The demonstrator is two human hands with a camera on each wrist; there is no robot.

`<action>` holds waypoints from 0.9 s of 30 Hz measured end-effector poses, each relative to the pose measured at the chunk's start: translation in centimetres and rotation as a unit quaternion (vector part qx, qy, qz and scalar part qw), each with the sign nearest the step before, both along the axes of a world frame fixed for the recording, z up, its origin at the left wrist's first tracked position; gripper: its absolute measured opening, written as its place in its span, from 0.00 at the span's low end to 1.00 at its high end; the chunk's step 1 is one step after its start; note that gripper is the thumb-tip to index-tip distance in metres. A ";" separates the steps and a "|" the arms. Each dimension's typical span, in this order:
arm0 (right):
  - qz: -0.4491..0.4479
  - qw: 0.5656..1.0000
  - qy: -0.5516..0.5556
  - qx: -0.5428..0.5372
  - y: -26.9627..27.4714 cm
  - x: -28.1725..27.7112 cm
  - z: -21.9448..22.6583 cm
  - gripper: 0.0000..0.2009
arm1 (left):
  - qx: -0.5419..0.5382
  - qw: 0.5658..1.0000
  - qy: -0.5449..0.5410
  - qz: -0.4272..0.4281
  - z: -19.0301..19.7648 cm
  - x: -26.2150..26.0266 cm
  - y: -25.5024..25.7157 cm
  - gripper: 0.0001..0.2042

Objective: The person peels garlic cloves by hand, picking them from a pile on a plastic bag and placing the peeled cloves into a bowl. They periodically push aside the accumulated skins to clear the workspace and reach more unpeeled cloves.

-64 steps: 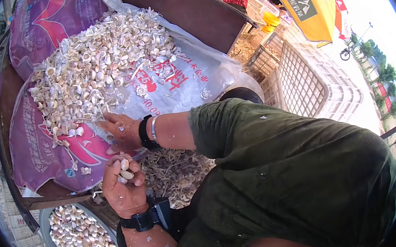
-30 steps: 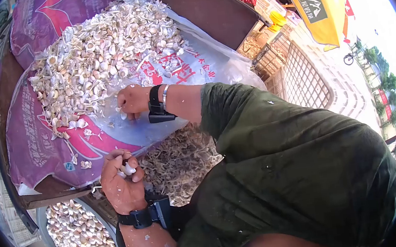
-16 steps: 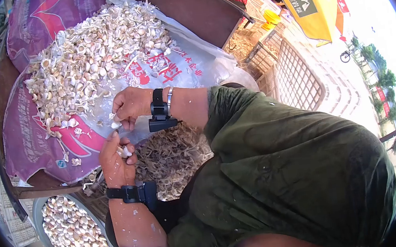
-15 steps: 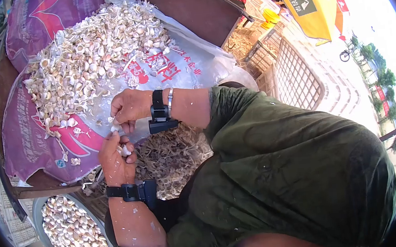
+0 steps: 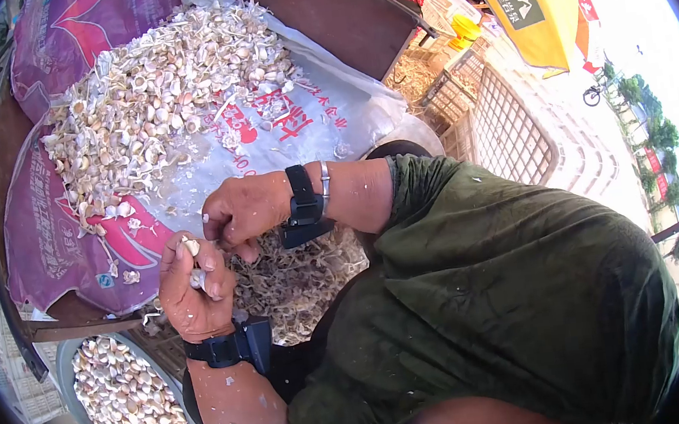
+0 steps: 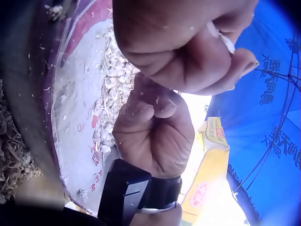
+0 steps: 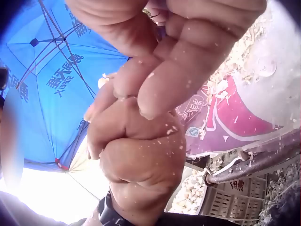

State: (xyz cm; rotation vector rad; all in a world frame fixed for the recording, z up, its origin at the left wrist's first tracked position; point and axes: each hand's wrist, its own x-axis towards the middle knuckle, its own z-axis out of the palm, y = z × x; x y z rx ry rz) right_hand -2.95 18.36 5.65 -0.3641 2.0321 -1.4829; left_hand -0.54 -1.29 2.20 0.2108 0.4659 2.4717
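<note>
In the head view my left hand (image 5: 198, 286) holds garlic cloves. One pale clove (image 5: 191, 246) shows at its fingertips and another whitish clove (image 5: 197, 278) lies in the curled fingers. A white edge of clove (image 6: 229, 43) also peeks out between the left fingers in the left wrist view. My right hand (image 5: 248, 209), wearing a silver bracelet and a black strap, is bent inward with its fingertips right at the left fingers. Whether the right fingertips grip anything, I cannot tell. Beyond them a large heap of garlic cloves (image 5: 170, 97) and loose skins lies on a plastic sack (image 5: 299, 146).
A grey tub (image 5: 64, 365) full of cloves stands lower left. Dry garlic skins (image 5: 301, 278) are piled below the hands. A purple sack (image 5: 49, 280) hangs over the surface's near edge. White plastic crates (image 5: 513, 127) stand right; a blue umbrella (image 6: 263, 103) spreads overhead.
The right hand first lies flat at the heap's edge, then lifts and brings a white clove to the left hand. Lately it shifts right and downward, while the left hand turns with a clove at its fingertips.
</note>
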 end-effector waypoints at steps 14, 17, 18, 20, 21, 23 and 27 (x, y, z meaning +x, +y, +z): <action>0.206 0.647 0.581 0.449 -2.3 -23.4 -9.3 0.06 | -0.128 0.979 -0.149 0.062 1.8 -0.2 -1.4 0.12; 0.021 0.841 0.342 0.419 -3.8 -19.5 -5.9 0.08 | -0.133 0.979 -0.144 0.055 1.3 -0.3 -1.6 0.12; 0.041 0.832 0.363 0.417 -3.7 -17.6 -4.2 0.10 | -0.133 0.979 -0.145 0.055 1.2 -0.4 -1.6 0.12; 0.057 0.833 0.375 0.403 -2.0 -18.1 -7.4 0.10 | -0.140 0.976 -0.154 0.057 1.1 -0.4 -1.4 0.11; 0.072 0.833 0.388 0.389 -0.6 -18.4 -9.4 0.11 | -0.139 0.977 -0.154 0.053 1.1 -0.3 -1.2 0.11; 0.083 0.832 0.398 0.378 0.9 -17.6 -9.8 0.11 | -0.166 0.970 -0.166 0.059 1.2 -0.2 -0.9 0.11; -0.088 0.948 0.082 0.296 3.0 -13.0 -5.0 0.12 | -0.181 0.969 -0.158 0.050 0.4 -0.2 -0.3 0.11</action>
